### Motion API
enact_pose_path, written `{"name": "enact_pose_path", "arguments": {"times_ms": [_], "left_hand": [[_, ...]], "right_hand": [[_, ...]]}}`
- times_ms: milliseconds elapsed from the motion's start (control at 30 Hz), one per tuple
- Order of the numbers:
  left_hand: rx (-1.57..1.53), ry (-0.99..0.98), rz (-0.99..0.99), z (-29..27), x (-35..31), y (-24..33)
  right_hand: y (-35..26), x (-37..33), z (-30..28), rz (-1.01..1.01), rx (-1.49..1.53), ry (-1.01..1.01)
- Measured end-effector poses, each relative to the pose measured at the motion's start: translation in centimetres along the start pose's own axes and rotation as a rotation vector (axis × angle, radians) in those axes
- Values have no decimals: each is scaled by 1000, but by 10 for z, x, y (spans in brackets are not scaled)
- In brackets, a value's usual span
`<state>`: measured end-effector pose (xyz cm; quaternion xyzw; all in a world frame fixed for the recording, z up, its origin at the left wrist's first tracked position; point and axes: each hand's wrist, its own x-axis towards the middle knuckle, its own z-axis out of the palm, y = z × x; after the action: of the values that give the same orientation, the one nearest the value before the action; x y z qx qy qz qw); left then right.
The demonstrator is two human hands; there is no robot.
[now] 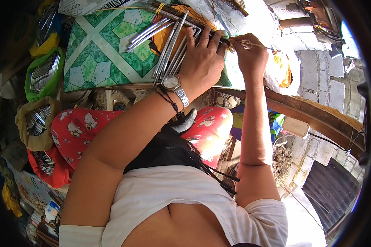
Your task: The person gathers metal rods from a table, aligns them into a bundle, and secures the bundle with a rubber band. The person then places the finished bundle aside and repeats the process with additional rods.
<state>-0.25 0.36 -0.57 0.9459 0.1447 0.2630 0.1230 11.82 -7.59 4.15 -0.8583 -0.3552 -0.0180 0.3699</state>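
My left hand [204,61], with a silver watch [171,83] on its wrist, lies palm down with the fingers spread. Its fingertips press on a dark bar [179,17] that runs across the far part of the table. Several thin silver metal tubes [173,45] lie side by side from the bar toward me, partly hidden under this hand. Just right of it, my right hand [251,53] is closed in a pinch at the bar's right end. A thin pale stick [255,43] shows between its fingers. More loose tubes [147,33] fan out at the left.
A green tile-patterned cover [99,53] lies on the table. At the left, tubes fill a green bag [34,93], a tan bag [31,138] and a red bag [55,177]. Clear plastic [276,78] sits at the right; a phone [296,127] lies beyond the wooden edge [313,111].
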Motion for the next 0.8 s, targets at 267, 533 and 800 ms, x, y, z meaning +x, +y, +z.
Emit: {"name": "enact_pose_path", "arguments": {"times_ms": [267,533,800], "left_hand": [[5,-12,-2,0,0,0],[-4,-8,-5,1,1,0],[0,-16,-4,1,1,0]], "right_hand": [[3,27,-5,-38,-128,-195],[9,29,2,-47,-125,-198],[10,32,4,48,-40,-246]]}}
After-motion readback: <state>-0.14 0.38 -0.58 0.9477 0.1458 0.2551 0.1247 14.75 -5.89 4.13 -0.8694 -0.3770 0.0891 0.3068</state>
